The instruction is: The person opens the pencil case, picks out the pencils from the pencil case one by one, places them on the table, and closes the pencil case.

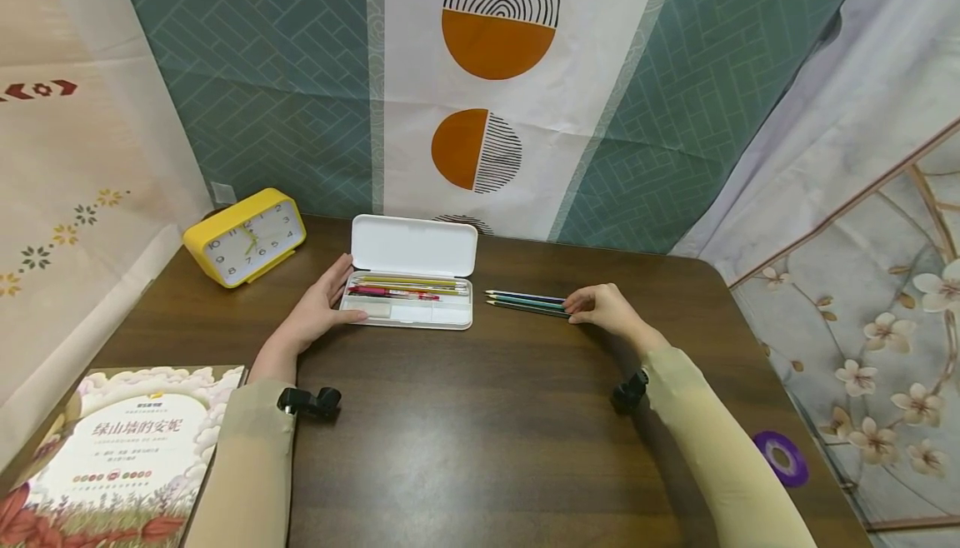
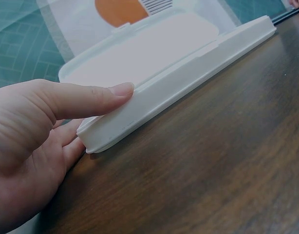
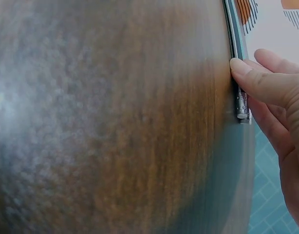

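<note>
A white pencil case [image 1: 431, 316] lies on the table with its lid [image 1: 414, 246] raised at the back. Inside it are yellow pencils [image 1: 412, 281] and a red pen [image 1: 375, 291]. My left hand [image 1: 318, 306] holds the case's left end, thumb over the front edge and fingers along the side, as the left wrist view also shows. To the right of the case, several dark pencils [image 1: 525, 301] lie side by side, points toward it. The thumb and fingers of my right hand [image 1: 603, 310] pinch them near their eraser ends [image 3: 242, 107].
A yellow alarm clock [image 1: 246, 236] stands at the back left of the brown table [image 1: 480, 440]. At the front left lies a book [image 1: 127, 448] with an illustrated cover. A purple roll of tape [image 1: 782, 458] is by the right edge. Patterned cloth [image 1: 285, 98] hangs behind the table.
</note>
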A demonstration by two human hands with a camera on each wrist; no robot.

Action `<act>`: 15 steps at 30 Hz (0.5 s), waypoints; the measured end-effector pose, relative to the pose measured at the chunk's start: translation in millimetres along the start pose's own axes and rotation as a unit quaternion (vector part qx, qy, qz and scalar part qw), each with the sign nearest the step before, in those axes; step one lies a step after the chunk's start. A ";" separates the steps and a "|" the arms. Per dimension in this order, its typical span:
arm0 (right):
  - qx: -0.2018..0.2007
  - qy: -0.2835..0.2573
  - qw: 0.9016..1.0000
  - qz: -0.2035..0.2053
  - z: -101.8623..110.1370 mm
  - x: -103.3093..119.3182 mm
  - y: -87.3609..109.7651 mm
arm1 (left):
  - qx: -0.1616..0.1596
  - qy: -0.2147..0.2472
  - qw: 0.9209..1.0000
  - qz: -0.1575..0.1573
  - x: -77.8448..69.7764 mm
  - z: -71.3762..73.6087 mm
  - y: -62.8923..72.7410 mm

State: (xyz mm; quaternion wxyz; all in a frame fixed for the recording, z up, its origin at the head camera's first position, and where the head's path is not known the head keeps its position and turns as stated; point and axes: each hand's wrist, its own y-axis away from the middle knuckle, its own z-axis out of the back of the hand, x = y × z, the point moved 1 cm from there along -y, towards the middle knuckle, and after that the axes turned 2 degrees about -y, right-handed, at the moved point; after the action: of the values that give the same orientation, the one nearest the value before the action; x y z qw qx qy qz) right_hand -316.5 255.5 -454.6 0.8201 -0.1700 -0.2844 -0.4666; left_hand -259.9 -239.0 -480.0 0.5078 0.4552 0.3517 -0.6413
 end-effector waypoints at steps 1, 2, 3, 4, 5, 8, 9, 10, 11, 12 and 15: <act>0.000 -0.001 1.000 -0.001 -0.1 -0.3 -0.1 | -0.001 0.000 1.000 0.001 -0.1 0.0 0.2; 0.000 -0.001 1.000 -0.002 -0.1 -0.6 -0.1 | 0.000 0.000 1.000 0.002 -0.1 0.2 0.1; -0.001 0.000 1.000 -0.001 0.0 -0.8 0.1 | -0.001 0.001 1.000 0.003 0.1 0.2 0.0; -0.001 0.000 1.000 0.001 0.0 -0.9 0.4 | 0.000 0.001 1.000 0.004 0.0 0.2 -0.1; -0.002 0.000 1.000 0.003 0.1 -0.7 0.8 | 0.000 0.001 1.000 0.005 0.0 0.3 -0.4; -0.008 0.000 1.000 0.007 0.0 0.4 1.9 | 0.004 0.001 1.000 0.006 -0.3 0.0 -0.7; -0.013 0.000 1.000 0.007 -0.1 0.9 2.0 | 0.005 0.001 1.000 0.005 -0.5 0.0 -0.6; -0.018 0.001 1.000 0.009 0.0 1.4 2.1 | 0.005 0.000 1.000 0.005 -0.5 0.0 -0.5; -0.024 0.002 1.000 0.011 0.0 2.3 1.9 | 0.004 0.000 1.000 0.006 -0.6 0.2 -0.5; -0.031 0.004 0.999 0.014 0.2 3.2 1.5 | 0.004 0.000 1.000 0.008 -0.7 0.3 -0.2; -0.057 0.008 0.998 0.028 0.9 7.6 -2.1 | 0.002 0.001 1.000 0.010 -0.7 0.9 0.2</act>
State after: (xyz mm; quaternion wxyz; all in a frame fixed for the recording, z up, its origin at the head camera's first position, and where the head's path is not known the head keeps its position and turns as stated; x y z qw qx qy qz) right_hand -315.5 249.9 -449.1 0.8240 -0.2203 -0.2458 -0.4606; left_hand -259.9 -239.7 -479.1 0.5130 0.4602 0.3461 -0.6366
